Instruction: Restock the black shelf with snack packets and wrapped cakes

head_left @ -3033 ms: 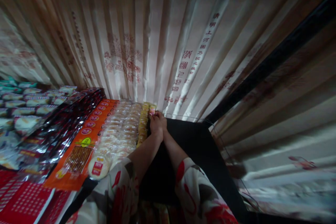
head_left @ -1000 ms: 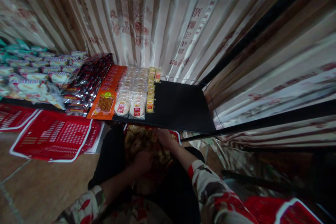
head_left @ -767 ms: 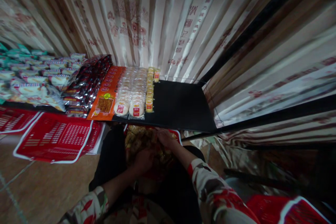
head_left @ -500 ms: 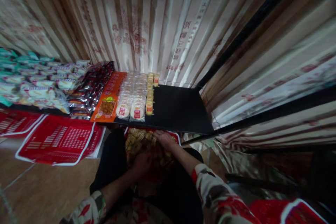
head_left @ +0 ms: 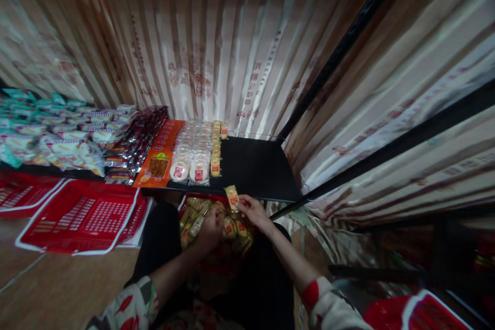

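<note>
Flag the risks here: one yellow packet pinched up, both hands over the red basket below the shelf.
1. The right hand holds the yellow packet only by its fingertips, so it could slip back into the basket.
2. The left hand is buried among loose packets; lifting it may spill some.
3. The row of yellow packets ends at the shelf front edge; a nudge could knock the front one off.

Shiny striped curtains (head_left: 216, 51) with red writing hang all around like walls. A black surface (head_left: 255, 167) stands in front of them. The floor (head_left: 58, 289) is brown wood. The room is dim, with soft light on the curtains.
</note>
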